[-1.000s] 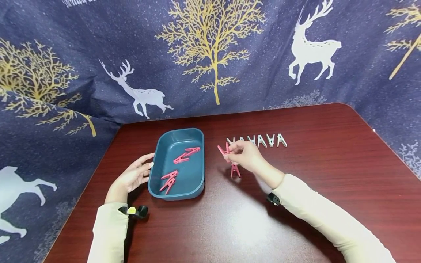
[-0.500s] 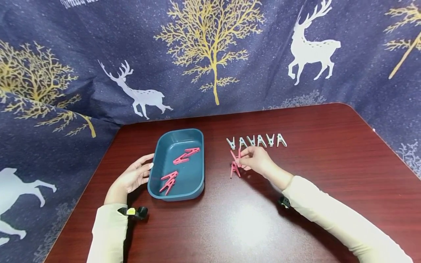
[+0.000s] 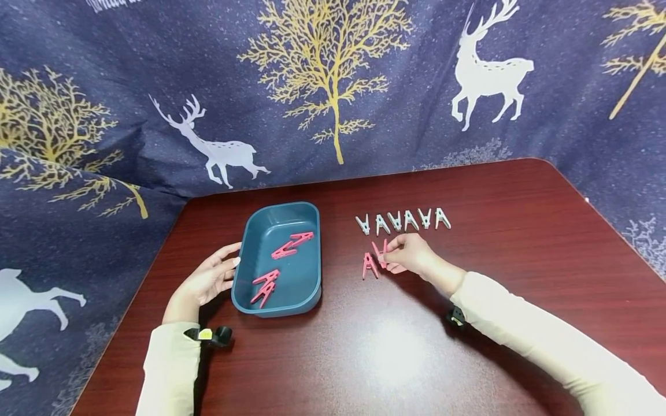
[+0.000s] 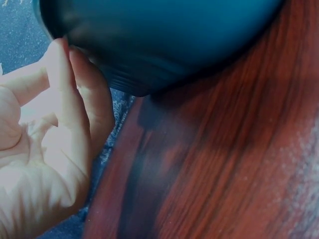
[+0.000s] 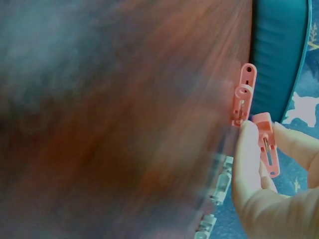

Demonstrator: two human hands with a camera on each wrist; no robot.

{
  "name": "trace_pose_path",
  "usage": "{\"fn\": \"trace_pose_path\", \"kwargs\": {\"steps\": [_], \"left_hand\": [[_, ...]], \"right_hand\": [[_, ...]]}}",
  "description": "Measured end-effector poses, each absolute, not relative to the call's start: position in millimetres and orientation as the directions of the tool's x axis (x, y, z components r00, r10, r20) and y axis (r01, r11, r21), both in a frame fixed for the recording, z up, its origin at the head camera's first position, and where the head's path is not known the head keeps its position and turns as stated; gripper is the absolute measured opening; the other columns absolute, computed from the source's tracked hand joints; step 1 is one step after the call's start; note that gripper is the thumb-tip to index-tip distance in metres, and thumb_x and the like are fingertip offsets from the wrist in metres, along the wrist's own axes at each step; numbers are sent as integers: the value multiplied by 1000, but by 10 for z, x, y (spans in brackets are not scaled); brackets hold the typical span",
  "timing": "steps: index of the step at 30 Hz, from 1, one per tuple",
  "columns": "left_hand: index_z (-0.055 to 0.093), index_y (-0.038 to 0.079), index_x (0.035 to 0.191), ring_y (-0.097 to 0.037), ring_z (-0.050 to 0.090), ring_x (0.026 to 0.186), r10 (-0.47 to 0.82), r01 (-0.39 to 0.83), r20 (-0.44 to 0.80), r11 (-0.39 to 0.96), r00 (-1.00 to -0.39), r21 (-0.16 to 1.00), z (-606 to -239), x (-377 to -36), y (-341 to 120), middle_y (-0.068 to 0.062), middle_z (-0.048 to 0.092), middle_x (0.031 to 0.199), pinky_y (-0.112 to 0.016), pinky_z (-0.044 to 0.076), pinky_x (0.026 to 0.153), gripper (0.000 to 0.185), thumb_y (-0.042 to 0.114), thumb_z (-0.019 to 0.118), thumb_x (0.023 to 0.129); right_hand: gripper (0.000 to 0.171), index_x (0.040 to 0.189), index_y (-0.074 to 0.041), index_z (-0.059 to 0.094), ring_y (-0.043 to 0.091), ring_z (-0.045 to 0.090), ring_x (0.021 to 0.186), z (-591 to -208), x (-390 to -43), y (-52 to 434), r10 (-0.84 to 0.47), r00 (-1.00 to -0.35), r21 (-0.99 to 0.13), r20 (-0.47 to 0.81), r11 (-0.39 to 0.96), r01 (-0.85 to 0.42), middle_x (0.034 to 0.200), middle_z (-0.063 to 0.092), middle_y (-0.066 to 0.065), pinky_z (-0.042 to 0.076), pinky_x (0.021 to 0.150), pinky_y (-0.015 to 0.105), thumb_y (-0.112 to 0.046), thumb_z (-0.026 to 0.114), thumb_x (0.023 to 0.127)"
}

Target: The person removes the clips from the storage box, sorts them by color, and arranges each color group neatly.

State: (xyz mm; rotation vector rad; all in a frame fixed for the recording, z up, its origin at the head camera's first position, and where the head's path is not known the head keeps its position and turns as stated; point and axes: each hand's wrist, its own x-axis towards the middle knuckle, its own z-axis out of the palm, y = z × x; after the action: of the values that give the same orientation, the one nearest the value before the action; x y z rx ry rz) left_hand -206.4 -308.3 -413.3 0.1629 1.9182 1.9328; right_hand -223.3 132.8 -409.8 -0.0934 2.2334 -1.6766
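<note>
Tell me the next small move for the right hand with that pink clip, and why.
Probably set it down and let go. The right hand pinches a pink clip low over the table, just right of another pink clip, below the white clips.

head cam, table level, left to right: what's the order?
left hand → teal tray → pink clip lying on the table → pink clip pinched in the right hand

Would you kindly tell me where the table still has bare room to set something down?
The table is bare along the near edge between both sleeves, and right of the white clips. It is crowded between the teal tray and the right hand, by the pink clips.
</note>
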Motion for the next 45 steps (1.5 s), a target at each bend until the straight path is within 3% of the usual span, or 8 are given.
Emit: {"fn": "trace_pose_path", "kwargs": {"steps": [17, 28, 37, 45], "left_hand": [[36, 22, 137, -10, 66, 95, 376, -198, -192, 25, -907, 980, -4140, -2065, -3084, 6, 65, 111, -27, 55, 79, 36, 9, 37, 103], [40, 26, 133, -10, 66, 92, 384, -196, -182, 2, -905, 981, -4146, -2054, -3103, 5, 66, 109, -25, 55, 75, 35, 7, 35, 103], [36, 21, 137, -11, 66, 93, 372, -185, -179, 19, -911, 982, -4153, -2060, -3095, 6, 65, 110, -27, 55, 77, 37, 8, 37, 103], [36, 21, 137, -11, 66, 94, 362, -197, -187, 10, -913, 980, -4140, -2066, -3083, 6, 66, 111, -28, 55, 78, 37, 8, 37, 103]], "right_hand": [[16, 86, 8, 57, 10, 64, 55, -4167, -2228, 1343, -215, -931, -895, -295, 403, 190, 66, 67, 5, 57, 57, 28, -3, 67, 81], [17, 85, 7, 57, 13, 65, 55, -4132, -2240, 1326, -217, -924, -868, -316, 459, 189, 68, 69, 11, 57, 57, 30, -6, 68, 81], [16, 86, 7, 57, 13, 65, 56, -4081, -2227, 1333, -226, -918, -857, -325, 481, 185, 70, 67, 13, 57, 58, 31, -5, 66, 82], [18, 77, 3, 53, 12, 63, 53, -4093, -2214, 1333, -215, -926, -849, -310, 502, 167, 64, 62, 8, 57, 55, 29, -6, 68, 83]]}}
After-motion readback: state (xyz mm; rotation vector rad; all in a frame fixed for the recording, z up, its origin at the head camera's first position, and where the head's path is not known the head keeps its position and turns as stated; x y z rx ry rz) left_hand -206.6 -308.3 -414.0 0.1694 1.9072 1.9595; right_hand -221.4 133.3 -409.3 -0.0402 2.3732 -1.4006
